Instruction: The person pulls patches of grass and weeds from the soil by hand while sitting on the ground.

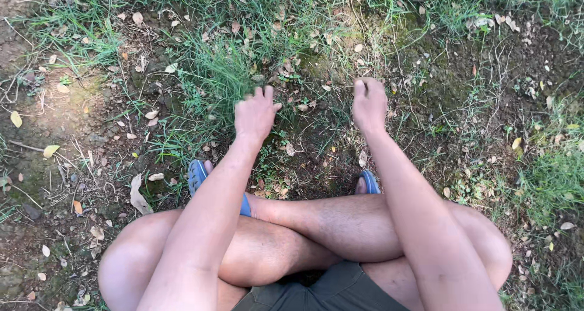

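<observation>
I sit cross-legged on the ground with both bare arms stretched forward. My left hand (256, 112) hovers palm down over a tuft of green grass (219, 80), fingers slightly spread and holding nothing. My right hand (368, 104) reaches toward bare soil with scattered dry leaves; its fingers are curled downward and pressed together, and whether they pinch anything is hidden. Blue sandals show on my feet, one (198, 176) under the left arm and the other (369, 182) beside the right arm.
Brown soil with dry leaves, thin twigs and patches of grass surrounds me. Thicker grass grows along the top edge and at the right (553, 177). My crossed legs and dark green shorts (328, 293) fill the bottom of the view.
</observation>
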